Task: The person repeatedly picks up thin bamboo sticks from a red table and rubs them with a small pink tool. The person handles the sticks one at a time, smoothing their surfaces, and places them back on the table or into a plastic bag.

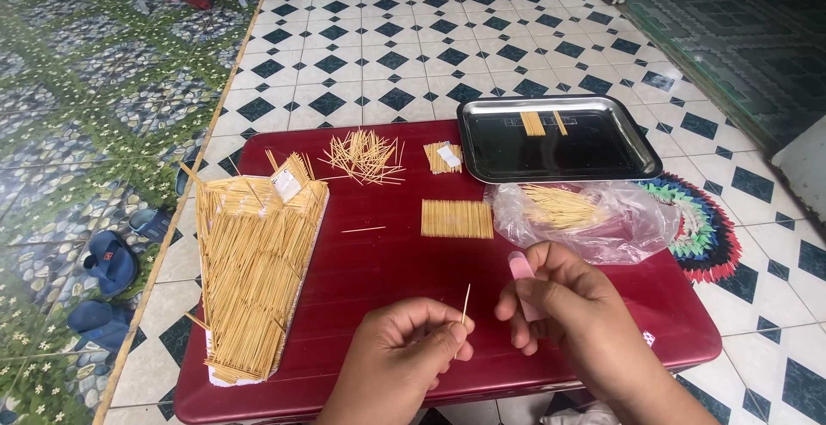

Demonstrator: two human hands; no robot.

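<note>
My left hand (411,343), low in the centre of the frame, pinches a single toothpick (465,304) between thumb and fingertips, holding it upright so its tip points up and stays free. My right hand (564,304), just to its right, is closed around a small pale pink tube (522,280), its rounded top showing above my fingers and close to the toothpick's tip. The toothpick is thin, straight and pale wood. Both hands hover over the near edge of a dark red table (387,261). Beyond them lies a neat flat row of toothpicks (457,218), a clear plastic bag (628,218) holding more, and a steel tray (594,145) at upper right. A large stack of toothpicks (254,261) sits at left, a loose pile (366,157) above centre.
</note>
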